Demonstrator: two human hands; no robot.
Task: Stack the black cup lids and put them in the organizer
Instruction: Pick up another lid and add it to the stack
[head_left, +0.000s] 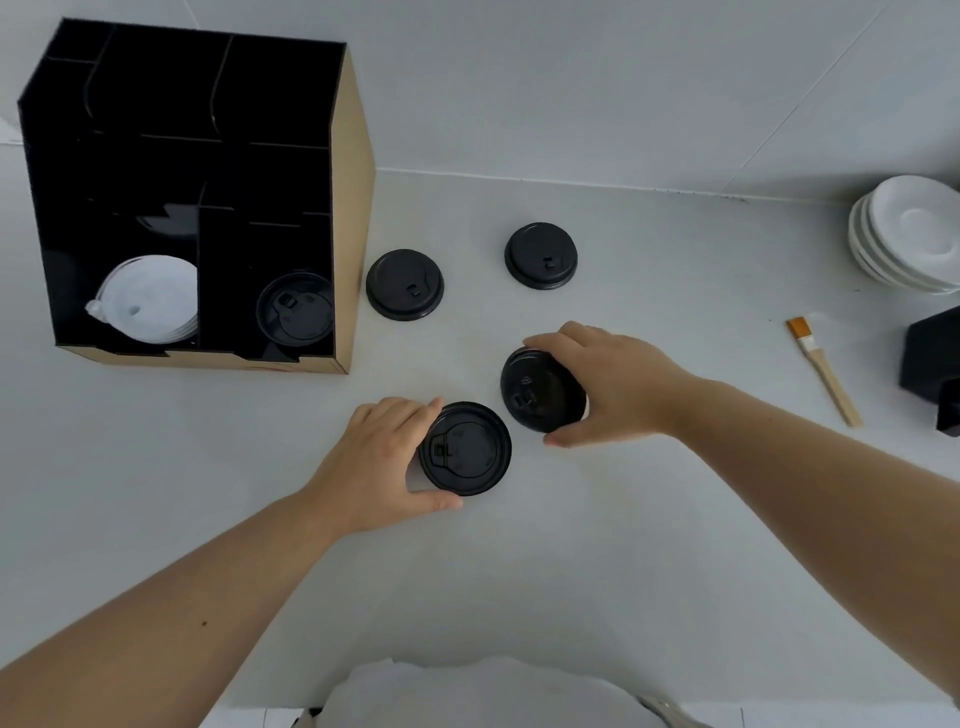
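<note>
Far left: organizer (358, 218), black inside w/ tan outer wall, sits on the white desk (519, 561) against the back wall. Its front lower bays are open toward the person: left bay holds white lids (150, 299), right bay holds one black lid (295, 315), leaning, underside facing out. Upper bays too dark to read.

Just right of the organizer's tan wall lies a loose black lid (404, 284), top up, flat on the desk, close to the wall but apart from it. Further right & back, another loose lid (541, 255), also top up. Open desk between these two and the hands.

Left hand (374, 462) grips a black lid (465, 448) by its left rim, thumb below, fingers (410, 410) curled over the top edge; lid shows ribbed underside w/ sip tab. Right hand (618, 384) clasps a second black lid (543, 389) from the right, tilted, thumb under, fingers over. The two held lids are near, not touching.

Plenty of bare desk in front & centre. Right side: brush (823, 371) w/ wood handle, stack of white saucers (904, 234) at the back, a black object (930, 358) at the frame edge.
</note>
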